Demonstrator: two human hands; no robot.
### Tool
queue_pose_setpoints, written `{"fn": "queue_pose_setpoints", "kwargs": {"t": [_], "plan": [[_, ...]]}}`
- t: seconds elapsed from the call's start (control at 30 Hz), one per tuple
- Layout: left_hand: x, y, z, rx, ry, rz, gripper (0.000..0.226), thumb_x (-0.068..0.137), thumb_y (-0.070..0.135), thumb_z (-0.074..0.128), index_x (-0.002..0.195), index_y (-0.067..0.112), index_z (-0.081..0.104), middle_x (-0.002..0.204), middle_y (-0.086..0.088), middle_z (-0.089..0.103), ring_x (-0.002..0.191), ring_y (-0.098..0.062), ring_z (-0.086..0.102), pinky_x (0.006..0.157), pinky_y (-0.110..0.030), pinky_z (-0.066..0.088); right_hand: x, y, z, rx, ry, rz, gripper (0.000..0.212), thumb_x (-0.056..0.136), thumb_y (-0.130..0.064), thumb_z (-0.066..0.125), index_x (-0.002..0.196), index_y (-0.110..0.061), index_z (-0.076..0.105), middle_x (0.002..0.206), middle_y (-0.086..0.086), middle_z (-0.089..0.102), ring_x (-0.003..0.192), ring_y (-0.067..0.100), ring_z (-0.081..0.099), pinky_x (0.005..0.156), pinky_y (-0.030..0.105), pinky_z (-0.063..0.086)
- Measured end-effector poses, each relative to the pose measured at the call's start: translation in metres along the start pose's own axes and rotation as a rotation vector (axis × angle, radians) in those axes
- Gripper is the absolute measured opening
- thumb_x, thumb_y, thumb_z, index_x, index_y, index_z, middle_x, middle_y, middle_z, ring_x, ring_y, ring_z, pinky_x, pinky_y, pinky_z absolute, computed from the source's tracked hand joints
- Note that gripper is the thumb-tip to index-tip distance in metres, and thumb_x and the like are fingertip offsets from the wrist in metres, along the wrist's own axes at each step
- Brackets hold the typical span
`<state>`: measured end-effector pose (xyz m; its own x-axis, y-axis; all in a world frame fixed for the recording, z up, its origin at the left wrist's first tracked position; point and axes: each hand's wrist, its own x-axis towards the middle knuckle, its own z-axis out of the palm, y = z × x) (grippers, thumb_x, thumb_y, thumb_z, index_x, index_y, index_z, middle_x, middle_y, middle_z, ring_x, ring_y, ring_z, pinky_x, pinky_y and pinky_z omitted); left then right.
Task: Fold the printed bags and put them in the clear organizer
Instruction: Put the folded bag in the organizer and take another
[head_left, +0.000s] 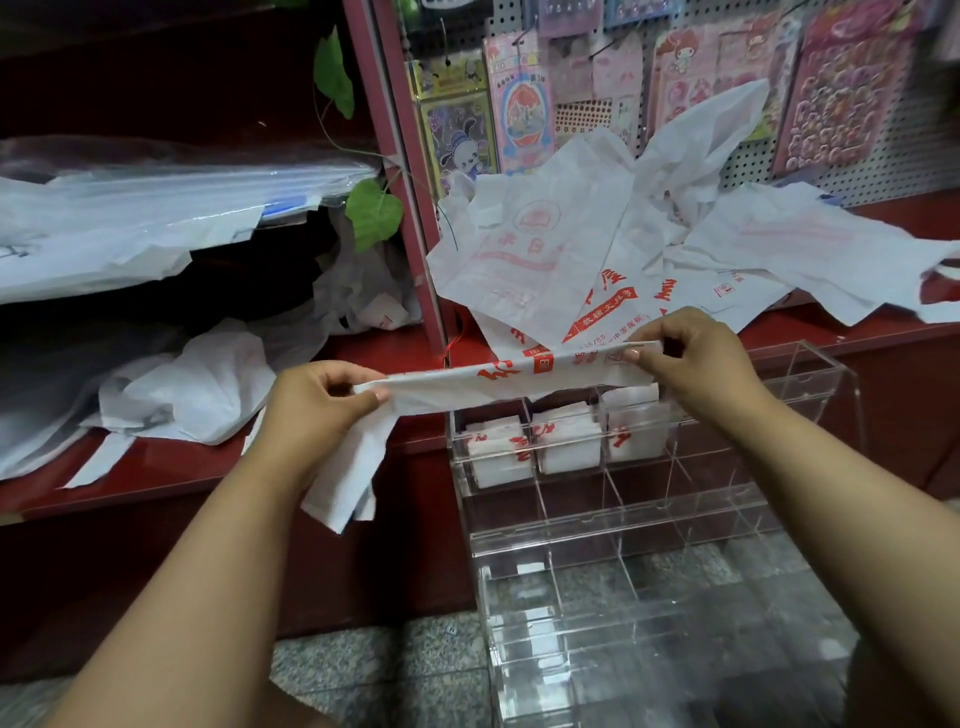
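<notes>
A white bag with red print (511, 373) is stretched into a long narrow strip between both hands, above the clear organizer (670, 512). My left hand (317, 408) pinches its left end, and the handles hang down below that hand. My right hand (693, 358) pinches the right end. The organizer stands on the floor against the red counter; three of its top-row compartments hold folded printed bags (563, 436). A heap of loose printed bags (613, 244) lies on the red counter behind.
The red counter (171, 467) carries crumpled white bags (197, 395) at the left and stacked clear plastic sheets (156, 208) above. A pegboard with sticker packs (841, 88) rises at the back right. Green leaves (374, 208) hang by a pink post. The floor is speckled stone.
</notes>
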<state>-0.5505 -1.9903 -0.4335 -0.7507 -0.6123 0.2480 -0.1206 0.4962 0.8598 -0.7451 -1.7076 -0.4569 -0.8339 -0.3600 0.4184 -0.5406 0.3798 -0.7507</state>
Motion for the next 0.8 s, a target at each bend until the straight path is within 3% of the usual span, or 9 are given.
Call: {"fn": "queue_pose_setpoints", "kwargs": {"t": [0.07, 0.17, 0.27, 0.33, 0.43, 0.5, 0.63, 0.73, 0.8], "plan": [[0.002, 0.0, 0.001, 0.118, 0.016, 0.044, 0.011, 0.082, 0.016, 0.076, 0.073, 0.019, 0.07, 0.088, -0.001, 0.062, 0.077, -0.016, 0.06, 0.07, -0.027, 0.049, 0.002, 0.002, 0.0, 0.009, 0.027, -0.03, 0.009, 0.083, -0.017, 0.072, 0.082, -0.019, 0.064, 0.095, -0.002, 0.049, 0.088, 0.017, 0.051, 0.072, 0.027, 0.041], [0.003, 0.001, 0.003, 0.109, -0.054, 0.053, 0.019, 0.083, 0.0, 0.069, 0.068, 0.008, 0.06, 0.104, 0.006, 0.059, 0.091, -0.007, 0.057, 0.076, -0.018, 0.041, 0.001, -0.007, -0.003, 0.342, 0.018, 0.128, 0.002, 0.087, -0.015, 0.067, 0.086, -0.016, 0.066, 0.098, 0.003, 0.066, 0.089, 0.021, 0.062, 0.077, 0.035, 0.052], [-0.002, 0.003, 0.003, -0.141, -0.365, -0.091, 0.012, 0.068, 0.0, 0.065, 0.07, 0.006, 0.055, 0.082, 0.0, 0.068, 0.075, -0.017, 0.06, 0.062, -0.024, 0.045, -0.001, -0.018, -0.005, 0.555, 0.034, 0.182, 0.003, 0.089, -0.013, 0.065, 0.089, -0.013, 0.069, 0.092, 0.007, 0.073, 0.089, 0.025, 0.07, 0.087, 0.042, 0.055], [-0.008, 0.001, 0.008, -0.207, -0.546, -0.16, 0.021, 0.062, 0.005, 0.061, 0.083, 0.008, 0.061, 0.076, -0.005, 0.066, 0.069, -0.018, 0.058, 0.059, -0.026, 0.044, -0.002, -0.025, -0.006, 0.594, 0.021, 0.188, 0.007, 0.088, -0.01, 0.065, 0.093, -0.009, 0.07, 0.096, 0.014, 0.073, 0.095, 0.033, 0.069, 0.089, 0.048, 0.055], [-0.021, 0.003, 0.036, -0.286, -0.719, -0.233, 0.044, 0.067, 0.011, 0.069, 0.111, 0.009, 0.064, 0.094, -0.007, 0.071, 0.082, -0.017, 0.064, 0.073, -0.029, 0.05, -0.004, -0.033, -0.005, 0.61, -0.06, 0.211, 0.007, 0.086, -0.004, 0.066, 0.091, -0.004, 0.071, 0.095, 0.019, 0.072, 0.092, 0.038, 0.068, 0.084, 0.048, 0.054], [-0.033, 0.01, 0.061, -0.289, -0.783, -0.226, 0.041, 0.075, 0.017, 0.072, 0.114, 0.008, 0.066, 0.102, -0.01, 0.071, 0.09, -0.021, 0.064, 0.077, -0.03, 0.05, -0.005, -0.038, -0.003, 0.58, -0.137, 0.204, 0.008, 0.083, -0.003, 0.068, 0.091, -0.001, 0.071, 0.093, 0.018, 0.073, 0.085, 0.034, 0.069, 0.076, 0.042, 0.055], [-0.055, 0.024, 0.097, -0.208, -0.722, -0.167, 0.006, 0.091, 0.013, 0.067, 0.087, 0.01, 0.071, 0.079, -0.002, 0.073, 0.067, -0.012, 0.065, 0.06, -0.021, 0.05, -0.009, -0.047, 0.005, 0.535, -0.226, 0.161, 0.008, 0.082, -0.004, 0.07, 0.087, -0.011, 0.071, 0.08, -0.001, 0.074, 0.07, 0.012, 0.069, 0.061, 0.024, 0.054], [-0.058, 0.03, 0.107, -0.307, -0.567, -0.172, 0.018, 0.092, 0.01, 0.065, 0.074, 0.013, 0.069, 0.069, 0.001, 0.071, 0.059, -0.01, 0.064, 0.057, -0.022, 0.05, -0.005, -0.046, 0.008, 0.585, -0.133, 0.162, 0.025, 0.08, -0.022, 0.075, 0.102, -0.024, 0.063, 0.103, 0.0, 0.066, 0.09, 0.012, 0.066, 0.076, 0.026, 0.051], [-0.056, 0.034, 0.109, -0.466, -0.409, -0.224, 0.018, 0.091, 0.009, 0.064, 0.075, 0.011, 0.07, 0.072, -0.003, 0.072, 0.063, -0.015, 0.065, 0.063, -0.026, 0.052, -0.006, -0.047, 0.01, 0.603, -0.121, 0.196, 0.038, 0.078, -0.034, 0.075, 0.11, -0.025, 0.057, 0.104, 0.001, 0.062, 0.093, 0.012, 0.063, 0.076, 0.024, 0.048]]}}
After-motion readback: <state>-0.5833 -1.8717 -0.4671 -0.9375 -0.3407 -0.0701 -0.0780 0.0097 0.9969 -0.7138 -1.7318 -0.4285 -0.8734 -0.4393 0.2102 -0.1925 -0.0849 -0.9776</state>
